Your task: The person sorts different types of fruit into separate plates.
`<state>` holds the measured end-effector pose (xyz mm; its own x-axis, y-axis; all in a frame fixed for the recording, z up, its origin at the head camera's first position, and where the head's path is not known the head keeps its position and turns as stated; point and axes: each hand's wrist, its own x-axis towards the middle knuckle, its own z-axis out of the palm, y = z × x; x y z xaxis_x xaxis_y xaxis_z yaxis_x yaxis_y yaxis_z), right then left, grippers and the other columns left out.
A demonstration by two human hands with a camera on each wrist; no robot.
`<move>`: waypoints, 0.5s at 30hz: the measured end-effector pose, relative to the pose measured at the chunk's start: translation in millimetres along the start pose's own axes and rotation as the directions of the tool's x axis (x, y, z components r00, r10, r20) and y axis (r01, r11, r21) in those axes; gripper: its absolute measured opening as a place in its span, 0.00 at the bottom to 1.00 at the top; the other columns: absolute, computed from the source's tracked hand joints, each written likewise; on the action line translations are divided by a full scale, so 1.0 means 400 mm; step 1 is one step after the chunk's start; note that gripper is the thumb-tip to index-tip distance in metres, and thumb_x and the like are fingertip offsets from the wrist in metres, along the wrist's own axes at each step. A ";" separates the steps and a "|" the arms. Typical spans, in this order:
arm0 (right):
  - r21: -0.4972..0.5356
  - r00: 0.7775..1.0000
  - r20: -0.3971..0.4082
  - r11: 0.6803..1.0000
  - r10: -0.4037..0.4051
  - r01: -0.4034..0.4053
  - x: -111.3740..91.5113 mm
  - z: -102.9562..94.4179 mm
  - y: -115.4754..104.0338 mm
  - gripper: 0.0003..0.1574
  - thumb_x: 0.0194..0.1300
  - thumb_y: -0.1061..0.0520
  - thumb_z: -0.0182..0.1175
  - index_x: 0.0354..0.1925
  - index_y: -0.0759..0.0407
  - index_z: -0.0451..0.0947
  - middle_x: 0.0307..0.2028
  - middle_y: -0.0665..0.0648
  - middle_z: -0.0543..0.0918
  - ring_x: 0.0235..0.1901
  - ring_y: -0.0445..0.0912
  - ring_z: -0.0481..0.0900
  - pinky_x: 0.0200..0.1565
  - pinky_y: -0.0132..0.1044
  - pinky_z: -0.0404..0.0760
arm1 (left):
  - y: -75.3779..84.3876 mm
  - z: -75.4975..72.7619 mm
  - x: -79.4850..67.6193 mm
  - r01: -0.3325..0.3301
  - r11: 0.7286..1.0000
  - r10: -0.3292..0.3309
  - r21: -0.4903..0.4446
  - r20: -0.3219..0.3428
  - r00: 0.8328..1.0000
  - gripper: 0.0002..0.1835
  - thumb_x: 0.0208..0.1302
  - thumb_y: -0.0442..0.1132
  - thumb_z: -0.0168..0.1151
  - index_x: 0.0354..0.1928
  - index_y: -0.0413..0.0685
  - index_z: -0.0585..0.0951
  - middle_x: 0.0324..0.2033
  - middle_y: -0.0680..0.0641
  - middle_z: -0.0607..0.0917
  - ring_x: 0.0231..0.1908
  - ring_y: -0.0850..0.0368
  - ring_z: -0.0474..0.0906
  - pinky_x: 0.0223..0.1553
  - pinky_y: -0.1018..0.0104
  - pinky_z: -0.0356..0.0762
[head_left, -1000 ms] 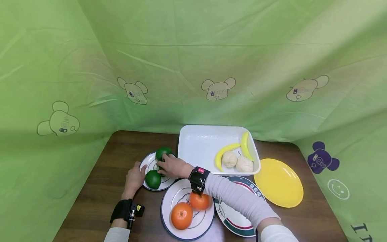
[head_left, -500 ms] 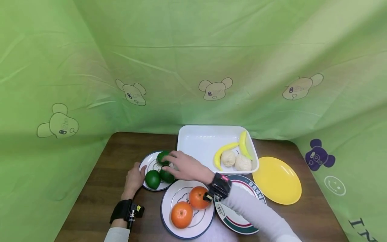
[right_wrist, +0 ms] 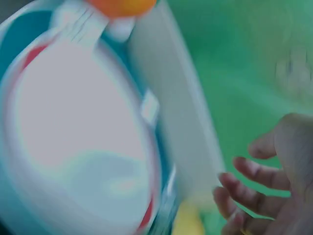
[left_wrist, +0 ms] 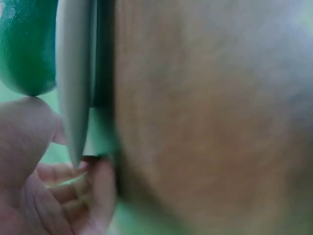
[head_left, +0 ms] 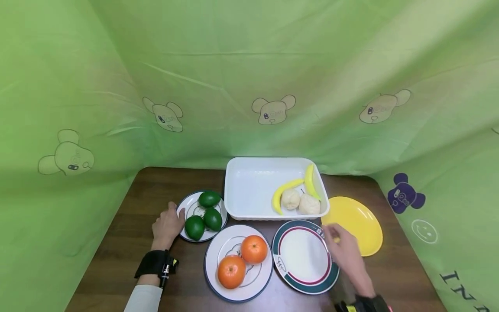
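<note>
My left hand [head_left: 166, 225] grips the left rim of a small white plate [head_left: 191, 203] with a dark edge. In the left wrist view, the thumb lies over the plate [left_wrist: 74, 78] and the fingers reach underneath. On this plate lie three smooth, dark green oval fruits [head_left: 212, 219]. My right hand [head_left: 345, 249] holds nothing and hovers, fingers loosely curled, between the green-rimmed plate [head_left: 304, 255] and the yellow plate [head_left: 362, 221]. In the right wrist view, the right hand [right_wrist: 269, 181] is apart from the green-rimmed plate [right_wrist: 83, 122].
Two oranges [head_left: 231, 271] sit on a larger white plate [head_left: 218, 284] at the front. At the back, a white tray [head_left: 249, 190] holds two bananas [head_left: 284, 193] and two pale round lumps [head_left: 309, 204]. Green cloth [head_left: 234, 78] hangs around the brown table [head_left: 124, 229].
The right hand has left the green fruits and swung right, past the oranges, to beside the yellow plate. The left hand stays on the small plate's rim.
</note>
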<state>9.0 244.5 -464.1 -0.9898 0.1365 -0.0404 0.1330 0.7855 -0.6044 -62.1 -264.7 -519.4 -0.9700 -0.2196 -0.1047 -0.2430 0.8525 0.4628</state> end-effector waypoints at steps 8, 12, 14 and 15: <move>-0.047 0.950 0.021 0.950 0.310 -0.309 -0.107 0.027 0.154 0.45 0.72 0.23 0.45 0.45 0.64 0.76 0.27 0.57 0.86 0.24 0.49 0.82 0.28 0.41 0.75 | 0.195 -0.103 -0.003 -0.181 0.980 0.150 -0.081 -0.293 0.944 0.17 0.79 0.49 0.49 0.47 0.41 0.77 0.44 0.38 0.79 0.43 0.39 0.79 0.36 0.37 0.78; -0.066 0.929 0.072 0.931 0.364 -0.360 -0.106 0.081 0.146 0.57 0.69 0.19 0.40 0.55 0.71 0.72 0.33 0.65 0.85 0.26 0.50 0.81 0.29 0.45 0.78 | 0.379 -0.143 -0.003 -0.457 0.880 0.372 -0.127 -0.412 0.831 0.12 0.77 0.44 0.54 0.47 0.42 0.79 0.44 0.41 0.81 0.39 0.46 0.80 0.35 0.51 0.81; -0.120 0.928 0.052 0.925 0.369 -0.361 -0.102 0.102 0.143 0.57 0.72 0.21 0.39 0.57 0.74 0.71 0.37 0.70 0.84 0.30 0.53 0.81 0.33 0.50 0.80 | 0.468 -0.146 -0.002 -0.592 0.799 0.483 -0.106 -0.475 0.736 0.09 0.75 0.40 0.56 0.45 0.41 0.80 0.42 0.42 0.82 0.36 0.47 0.81 0.33 0.57 0.81; -0.152 0.927 0.039 0.919 0.373 -0.364 -0.099 0.110 0.142 0.57 0.73 0.22 0.37 0.57 0.75 0.71 0.38 0.71 0.84 0.31 0.55 0.81 0.35 0.52 0.80 | 0.510 -0.144 0.000 -0.647 0.757 0.529 -0.088 -0.499 0.687 0.07 0.74 0.38 0.57 0.44 0.41 0.80 0.40 0.42 0.83 0.35 0.49 0.82 0.32 0.60 0.81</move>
<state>53.6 257.3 -531.8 -0.8699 0.3959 -0.2943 0.4898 0.7642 -0.4197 -111.0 -118.0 -374.3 -0.7885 0.0632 0.6118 0.4446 0.7460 0.4958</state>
